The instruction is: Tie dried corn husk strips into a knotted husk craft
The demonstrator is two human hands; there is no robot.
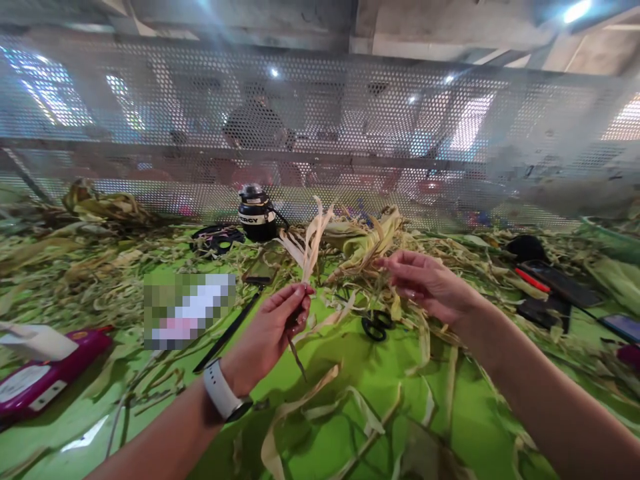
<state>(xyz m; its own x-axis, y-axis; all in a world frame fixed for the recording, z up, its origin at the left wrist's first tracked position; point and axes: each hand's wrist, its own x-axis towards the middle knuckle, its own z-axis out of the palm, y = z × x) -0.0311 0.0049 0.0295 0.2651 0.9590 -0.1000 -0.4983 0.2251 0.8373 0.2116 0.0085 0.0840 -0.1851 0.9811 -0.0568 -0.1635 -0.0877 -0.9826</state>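
Observation:
My left hand pinches a small bunch of dried corn husk strips at its base. The pale strips fan upward above my fingers, and a darker twisted end hangs below the hand. To the right, my right hand is raised with thumb and fingertips pressed together, just in front of a pile of husks. Whatever those fingertips hold is too small to make out. Black-handled scissors lie on the green tabletop between the hands. Loose husk strips curl on the table near me.
A black jar-shaped bottle stands at the back before a perforated metal screen. On the left are a purple power strip with a white plug and a black flat strip. Phones lie at the right among husk scraps.

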